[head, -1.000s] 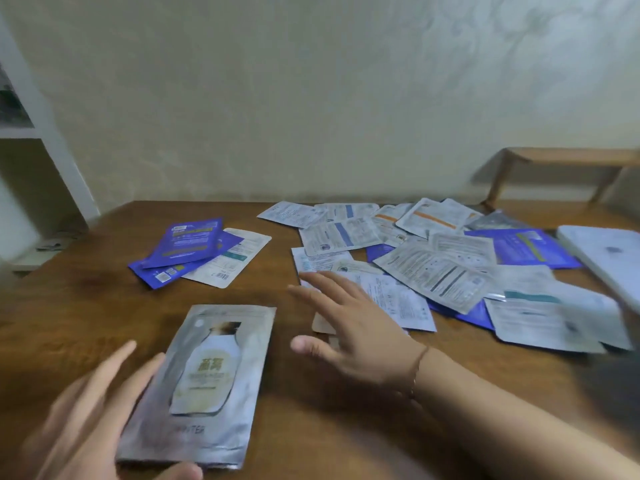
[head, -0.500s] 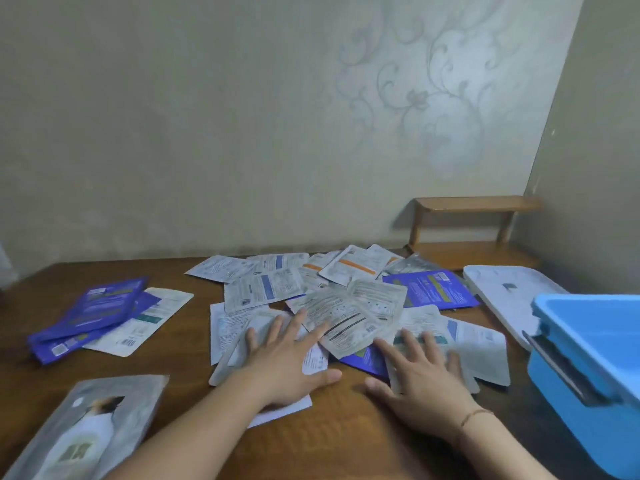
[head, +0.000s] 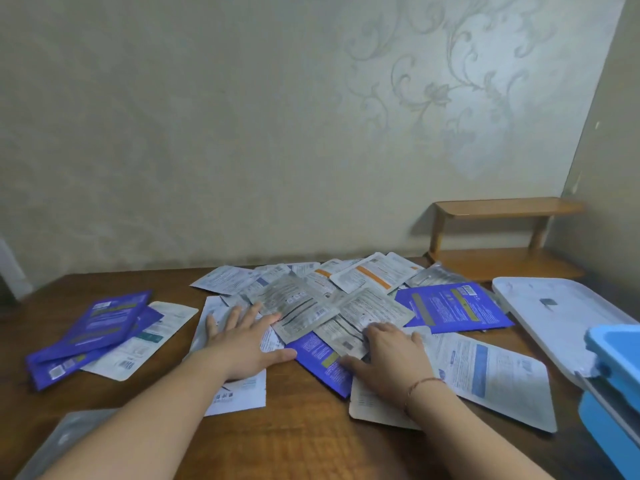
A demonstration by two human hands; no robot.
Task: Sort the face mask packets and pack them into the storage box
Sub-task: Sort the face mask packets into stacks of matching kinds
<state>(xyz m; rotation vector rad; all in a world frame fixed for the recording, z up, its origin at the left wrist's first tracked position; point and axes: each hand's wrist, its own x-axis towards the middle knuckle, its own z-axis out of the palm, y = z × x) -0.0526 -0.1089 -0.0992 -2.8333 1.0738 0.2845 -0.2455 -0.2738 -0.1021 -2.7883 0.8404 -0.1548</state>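
Observation:
A loose pile of face mask packets (head: pixel 304 303), mostly white and silver with a few blue ones, covers the middle of the wooden table (head: pixel 311 441). My left hand (head: pixel 242 344) lies flat on the pile's left side, fingers spread. My right hand (head: pixel 391 355) rests on the packets to the right, its fingertips tucked under a silver packet's edge. A small sorted stack of blue packets (head: pixel 93 330) on a white one sits at the left. The blue storage box (head: pixel 613 386) stands at the right edge. A silver packet (head: pixel 65 438) lies at the bottom left.
The box's white lid (head: pixel 561 313) lies flat behind the blue box. A small wooden shelf (head: pixel 502 237) stands against the wall at the back right. Walls close off the table at the back and right.
My view swung right from the silver packet toward the pile and the box. Both hands moved onto the pile and pushed slightly deeper into it.

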